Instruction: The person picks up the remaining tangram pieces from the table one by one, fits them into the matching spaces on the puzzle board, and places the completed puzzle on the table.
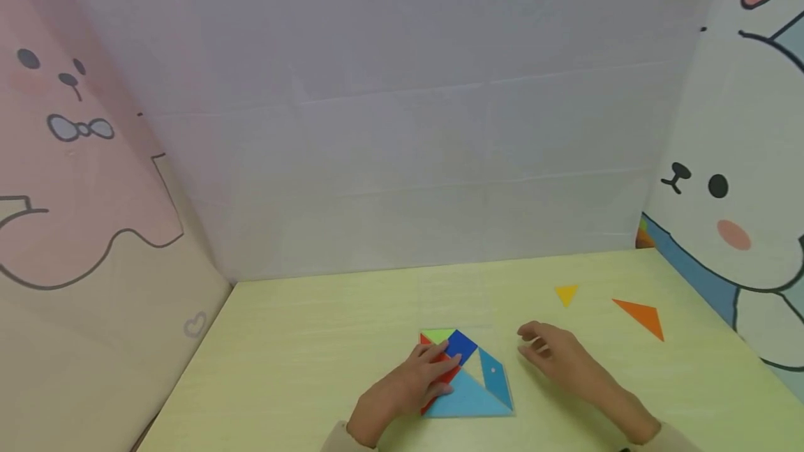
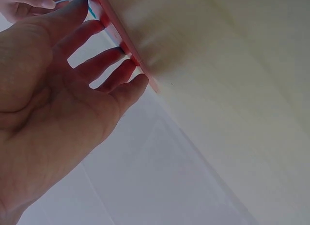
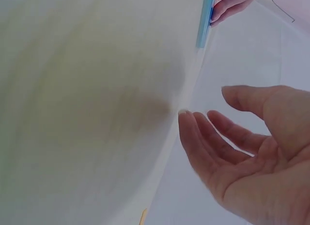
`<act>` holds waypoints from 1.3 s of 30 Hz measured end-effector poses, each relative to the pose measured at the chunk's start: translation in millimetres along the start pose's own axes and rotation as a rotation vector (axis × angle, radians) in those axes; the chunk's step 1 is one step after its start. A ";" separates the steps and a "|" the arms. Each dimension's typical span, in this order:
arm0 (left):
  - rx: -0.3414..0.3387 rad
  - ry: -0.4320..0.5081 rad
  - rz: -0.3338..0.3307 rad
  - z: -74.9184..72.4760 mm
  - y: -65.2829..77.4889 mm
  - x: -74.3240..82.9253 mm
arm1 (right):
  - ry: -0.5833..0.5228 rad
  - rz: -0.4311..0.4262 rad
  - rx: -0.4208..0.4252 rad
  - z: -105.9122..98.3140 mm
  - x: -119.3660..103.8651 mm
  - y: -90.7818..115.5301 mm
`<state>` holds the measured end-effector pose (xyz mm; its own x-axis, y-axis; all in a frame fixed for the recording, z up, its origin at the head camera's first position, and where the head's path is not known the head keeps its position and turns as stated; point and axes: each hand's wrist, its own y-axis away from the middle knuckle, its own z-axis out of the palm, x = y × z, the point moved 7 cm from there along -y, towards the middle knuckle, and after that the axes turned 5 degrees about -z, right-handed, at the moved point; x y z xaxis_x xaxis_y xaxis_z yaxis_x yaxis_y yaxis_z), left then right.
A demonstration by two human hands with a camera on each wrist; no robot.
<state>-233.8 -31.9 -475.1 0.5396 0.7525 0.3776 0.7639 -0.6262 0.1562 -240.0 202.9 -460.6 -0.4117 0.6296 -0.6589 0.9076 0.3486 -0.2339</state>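
Note:
A tangram board point(image 1: 471, 416) lies near the front of the table with several coloured pieces in it. Across its large red triangle point(image 1: 424, 339) rests my left hand point(image 1: 411, 381), fingers spread and touching the pieces. The blue square point(image 1: 462, 346), light green triangle point(image 1: 437, 334), large light blue triangle point(image 1: 467, 400) and light blue parallelogram point(image 1: 496, 377) show around the fingers. Between square and parallelogram is a pale triangular gap. My right hand point(image 1: 562, 358) hovers right of the board, fingers loosely bent, holding nothing; the right wrist view shows this hand point(image 3: 252, 157) from the palm side.
A small yellow triangle point(image 1: 567, 295) and a larger orange triangle point(image 1: 645, 317) lie loose at the right of the pale table point(image 1: 301, 354). A white sheet point(image 1: 408, 124) stands behind the table, with cartoon-printed sheets on both sides.

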 end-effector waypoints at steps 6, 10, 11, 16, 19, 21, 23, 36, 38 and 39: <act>-0.008 -0.011 -0.010 1.2 -0.9 1.1 | 0.053 0.040 0.069 -8.1 5.6 0.7; -0.008 -0.016 -0.020 2.0 -1.8 1.2 | 0.076 0.048 0.090 -12.1 9.4 -0.2; -0.008 -0.015 -0.023 2.1 -1.9 1.2 | 0.079 0.049 0.095 -13.3 10.3 -0.5; -0.008 -0.022 -0.028 2.2 -2.3 1.3 | 0.103 0.081 0.111 -20.6 15.1 -0.9; -0.014 -0.023 -0.033 2.3 -2.5 1.0 | 0.114 0.111 0.113 -24.8 19.1 -1.5; -0.018 -0.023 -0.038 2.5 -2.7 0.7 | 0.125 0.122 0.116 -27.3 22.3 -2.2; -0.023 -0.027 -0.043 2.8 -2.9 0.3 | 0.133 0.126 0.123 -29.8 25.2 -2.7; -0.018 -0.030 -0.022 0.1 0.0 1.8 | 0.144 0.141 0.163 -41.1 42.3 -2.2; -0.017 -0.036 -0.020 -0.2 0.3 1.7 | 0.155 0.141 0.170 -42.5 44.8 -2.7; -0.016 -0.040 -0.020 -0.4 0.3 1.7 | 0.160 0.141 0.173 -43.3 45.9 -3.0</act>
<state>-232.8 -30.9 -474.1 0.5387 0.7720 0.3373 0.7689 -0.6142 0.1777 -265.2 260.8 -459.2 -0.2753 0.7698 -0.5759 0.9519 0.1347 -0.2751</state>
